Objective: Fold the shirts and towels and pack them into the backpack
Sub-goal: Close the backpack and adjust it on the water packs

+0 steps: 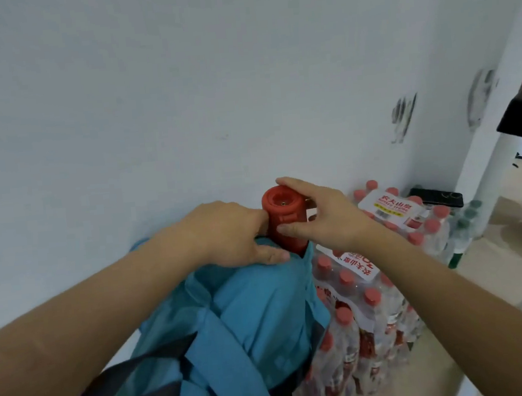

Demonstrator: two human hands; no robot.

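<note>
The right grip [328, 220] pinches one red cylinder [283, 214] between thumb and forefinger; the left grip [225, 232] lies against its side, fingers hidden, hold unclear; one blue backpack [256, 299] sits beneath both grips; two bottle packs [358, 315] stand right of them.

Both bare forearms reach forward and meet in the middle. The left hand [228, 235] lies back-up, its thumb stretched flat and its fingers set against the side of a red cylinder [283, 218], their tips hidden behind it. The right hand [325, 220] pinches that cylinder, forefinger curved over its top edge and thumb pressed on its near side, wrist slightly bent.
</note>
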